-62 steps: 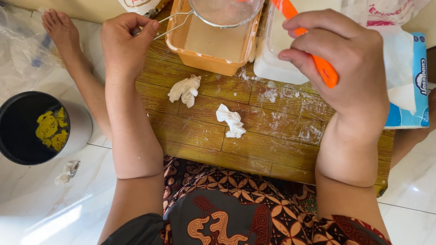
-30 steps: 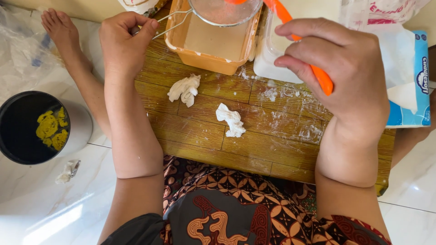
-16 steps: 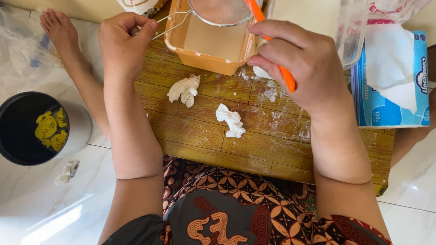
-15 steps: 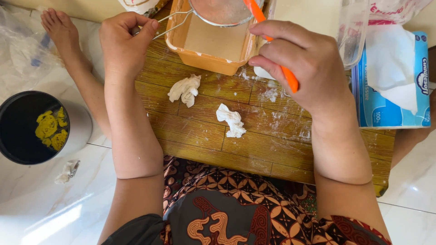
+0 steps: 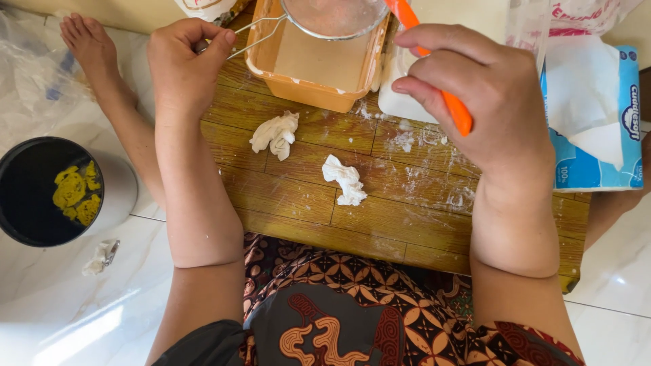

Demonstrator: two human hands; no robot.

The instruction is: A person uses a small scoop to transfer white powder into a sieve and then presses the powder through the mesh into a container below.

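left hand: closed in a fist on the wire handle of a sieve, over the far left corner of the wooden board
sieve: round metal rim, held over the orange tub, only partly in frame at the top edge
right hand: fingers curled tight round an orange tool handle, above the far right part of the board; tool's working end out of frame, can't tell what kind it is
orange tub: rectangular, at the board's far edge between the two hands, pale batter-like liquid inside, white smears on its rim
white container: just right of the tub, touching or nearly so, mostly hidden behind the right hand
crumpled tissues: one near the tub's front left corner, another about mid-board, apart from each other
white powder spill: scattered on the board below the right hand
tissue pack: blue, at the board's right edge, white sheet sticking out
black bin: on the floor left of the board, yellow scraps inside
small crumpled scrap: on the floor near the bin
bare foot: on the floor, far left
patterned cloth: over the lap, at the board's near edge
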